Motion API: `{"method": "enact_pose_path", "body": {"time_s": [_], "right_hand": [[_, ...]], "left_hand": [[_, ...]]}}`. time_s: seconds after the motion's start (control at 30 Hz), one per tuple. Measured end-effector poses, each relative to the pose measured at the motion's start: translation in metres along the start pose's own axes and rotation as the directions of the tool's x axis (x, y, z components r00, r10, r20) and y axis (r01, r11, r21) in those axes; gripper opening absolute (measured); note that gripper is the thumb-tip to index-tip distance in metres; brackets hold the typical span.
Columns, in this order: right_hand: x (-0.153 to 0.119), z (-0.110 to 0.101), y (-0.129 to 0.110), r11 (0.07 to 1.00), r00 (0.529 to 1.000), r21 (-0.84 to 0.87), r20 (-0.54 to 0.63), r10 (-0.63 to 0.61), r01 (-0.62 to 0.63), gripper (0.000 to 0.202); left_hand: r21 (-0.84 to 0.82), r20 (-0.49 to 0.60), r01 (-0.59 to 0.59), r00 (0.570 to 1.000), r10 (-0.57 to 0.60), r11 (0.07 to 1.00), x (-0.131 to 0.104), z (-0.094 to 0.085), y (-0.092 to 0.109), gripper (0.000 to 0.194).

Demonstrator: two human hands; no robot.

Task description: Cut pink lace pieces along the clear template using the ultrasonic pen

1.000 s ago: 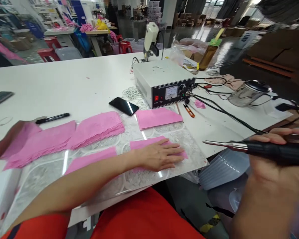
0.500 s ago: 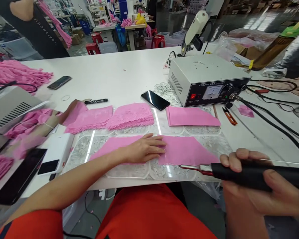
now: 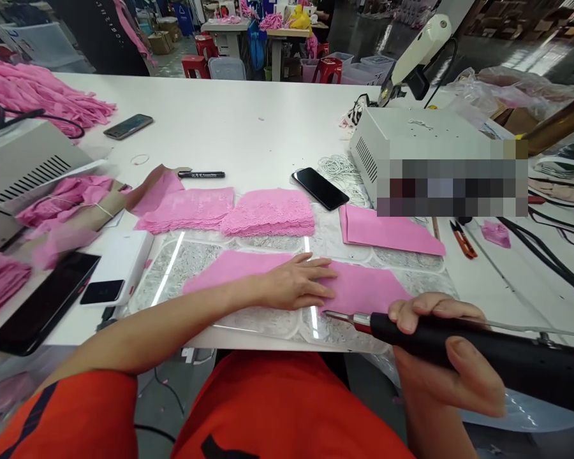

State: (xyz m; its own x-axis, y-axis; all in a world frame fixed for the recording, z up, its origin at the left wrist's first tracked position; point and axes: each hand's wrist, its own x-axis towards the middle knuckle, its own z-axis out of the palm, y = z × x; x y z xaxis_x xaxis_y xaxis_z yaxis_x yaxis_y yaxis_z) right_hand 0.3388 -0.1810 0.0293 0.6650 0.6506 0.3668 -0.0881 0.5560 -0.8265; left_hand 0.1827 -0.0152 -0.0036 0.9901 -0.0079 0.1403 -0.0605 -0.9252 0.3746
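My left hand [image 3: 299, 282] lies flat with fingers spread on a pink fabric piece [image 3: 363, 287], which reaches out on both sides of it over a clear patterned mat [image 3: 263, 323]. In my right hand [image 3: 447, 350] is a black-handled tool [image 3: 492, 360] with a thin metal tip. That tip points left and is at the fabric's lower edge, just right of my left fingertips; whether it touches cannot be told. Behind the fabric are two lacy pink stacks, one at the left [image 3: 191, 209] and one in the middle [image 3: 270, 212], and a smooth pink stack [image 3: 390, 231] at the right.
A phone [image 3: 320, 189] and a marker [image 3: 201, 174] lie behind the stacks. A grey box unit [image 3: 425, 134] with thick cables stands at the right, near orange-handled snips [image 3: 463, 241]. On the left are a white device [image 3: 119, 261], a dark tablet [image 3: 43, 303] and pink fabric heaps [image 3: 43, 92].
My right hand has brought the tool left, its tip now close to my left fingertips. My left hand stays flat on the fabric. The whole view has shifted slightly.
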Motion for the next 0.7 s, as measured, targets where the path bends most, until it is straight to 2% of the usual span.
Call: {"method": "enact_pose_path", "body": {"time_s": [0.4,0.7], "right_hand": [[-0.0002,0.0042,0.0037,1.000,0.998,-0.012,0.056,-0.017,0.017,0.018],[-0.0040,0.0040,0.0021,0.998,0.997,-0.054,0.078,-0.011,0.015,0.010]], "left_hand": [[0.008,-0.019,-0.001,1.000,0.001,1.000,-0.0007,0.0020,0.0009,0.027],[-0.027,-0.017,-0.003,1.000,0.003,1.000,-0.0017,0.0038,0.0009,0.027]]}}
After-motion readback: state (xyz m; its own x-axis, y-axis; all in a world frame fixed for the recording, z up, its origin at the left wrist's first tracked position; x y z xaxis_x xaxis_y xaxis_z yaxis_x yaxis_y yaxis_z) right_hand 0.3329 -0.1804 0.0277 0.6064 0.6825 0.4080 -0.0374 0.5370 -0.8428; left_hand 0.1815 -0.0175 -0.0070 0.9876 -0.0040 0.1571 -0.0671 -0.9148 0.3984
